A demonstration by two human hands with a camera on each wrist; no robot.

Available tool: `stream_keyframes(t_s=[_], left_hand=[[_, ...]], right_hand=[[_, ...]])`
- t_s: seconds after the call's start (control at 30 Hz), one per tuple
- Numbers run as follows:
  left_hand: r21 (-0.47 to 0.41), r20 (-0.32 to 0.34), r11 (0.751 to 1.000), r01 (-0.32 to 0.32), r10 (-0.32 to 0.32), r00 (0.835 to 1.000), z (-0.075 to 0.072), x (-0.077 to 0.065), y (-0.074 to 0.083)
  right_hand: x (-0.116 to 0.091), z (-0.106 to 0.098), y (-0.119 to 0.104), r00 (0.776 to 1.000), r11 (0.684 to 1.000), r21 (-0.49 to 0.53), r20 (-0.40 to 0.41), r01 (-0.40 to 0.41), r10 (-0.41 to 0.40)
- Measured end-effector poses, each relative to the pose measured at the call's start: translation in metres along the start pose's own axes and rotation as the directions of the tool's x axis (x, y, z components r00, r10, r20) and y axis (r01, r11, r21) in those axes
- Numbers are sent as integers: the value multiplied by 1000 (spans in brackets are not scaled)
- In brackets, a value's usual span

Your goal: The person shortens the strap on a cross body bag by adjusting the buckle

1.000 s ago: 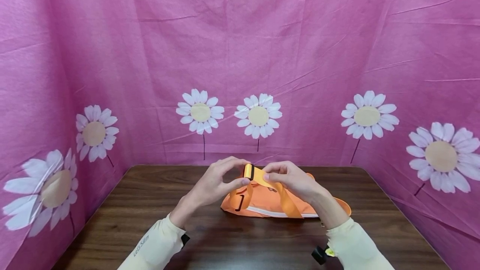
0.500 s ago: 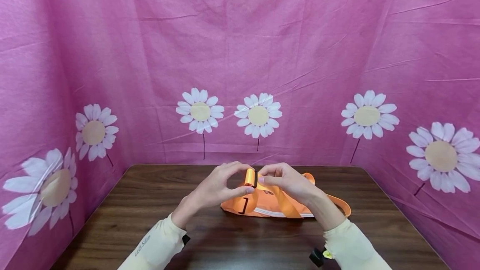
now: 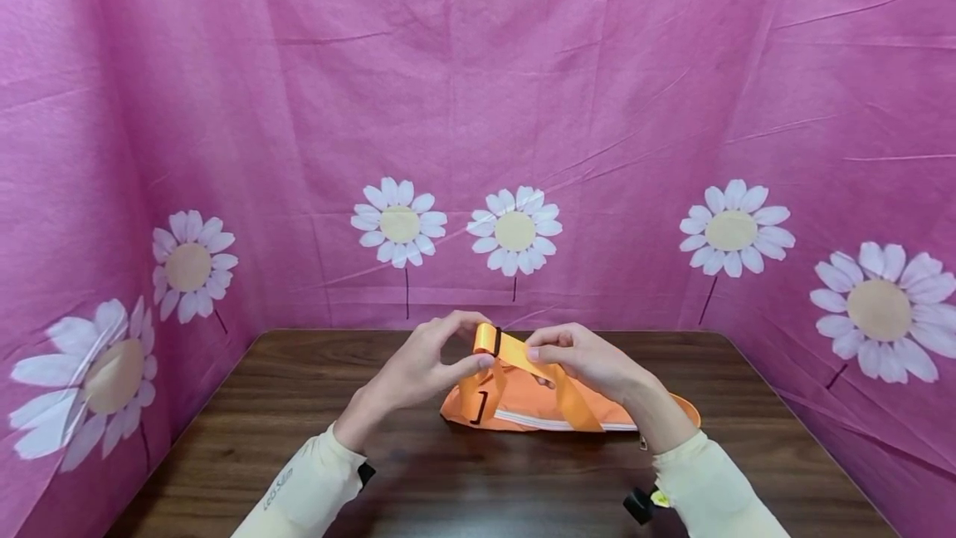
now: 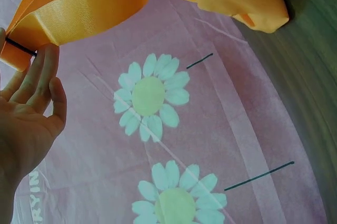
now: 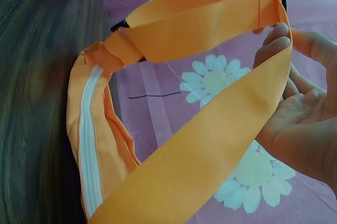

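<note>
An orange waist bag (image 3: 526,397) lies on the table, its white zipper (image 5: 89,139) facing the person. Its strap (image 3: 515,351) is lifted above the bag in a loop through a black slider buckle (image 3: 497,342). My left hand (image 3: 418,368) holds the folded strap end at the slider between thumb and fingers. To the right of the slider, my right hand (image 3: 590,359) pinches the strap between thumb and forefinger. The band stretches between both hands. A second black buckle (image 3: 480,408) hangs lower on the left, by the bag's end.
The dark wooden table (image 3: 336,405) extends around the bag. A pink cloth (image 3: 478,123) printed with white daisies surrounds it at the back and sides. A zipper pull (image 3: 643,442) dangles at the bag's right, near the right wrist.
The hands came closer together half a second ago, and now stand farther apart. The slider and left fingertips have shifted left and up; the strap between the hands is longer and straighter.
</note>
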State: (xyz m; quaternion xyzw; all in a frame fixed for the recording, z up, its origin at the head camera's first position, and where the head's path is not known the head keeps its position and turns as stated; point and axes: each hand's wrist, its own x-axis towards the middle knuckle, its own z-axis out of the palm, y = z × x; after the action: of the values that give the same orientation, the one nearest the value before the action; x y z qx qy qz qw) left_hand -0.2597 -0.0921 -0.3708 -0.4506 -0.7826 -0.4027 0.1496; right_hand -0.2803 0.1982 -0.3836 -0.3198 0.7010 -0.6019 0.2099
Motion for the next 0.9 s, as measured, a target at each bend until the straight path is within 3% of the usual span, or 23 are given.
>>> stream_keyframes(t_s=[0.17, 0.43, 0.7, 0.9], left_hand=[[3, -13, 1000, -2, 2, 1000, -3, 0, -1], [-44, 49, 999, 8, -6, 999, 0, 0, -2], [-37, 105, 999, 34, -30, 994, 4, -2, 0], [-21, 112, 1000, -17, 20, 993, 9, 0, 1]], right_hand=[[-1, -4, -1, 1000, 1000, 21, 1, 10, -10], [-1, -3, -2, 1000, 999, 36, -2, 13, -13], [-2, -2, 0, 997, 994, 87, 25, 69, -71], [1, 7, -3, 997, 994, 84, 13, 71, -72]])
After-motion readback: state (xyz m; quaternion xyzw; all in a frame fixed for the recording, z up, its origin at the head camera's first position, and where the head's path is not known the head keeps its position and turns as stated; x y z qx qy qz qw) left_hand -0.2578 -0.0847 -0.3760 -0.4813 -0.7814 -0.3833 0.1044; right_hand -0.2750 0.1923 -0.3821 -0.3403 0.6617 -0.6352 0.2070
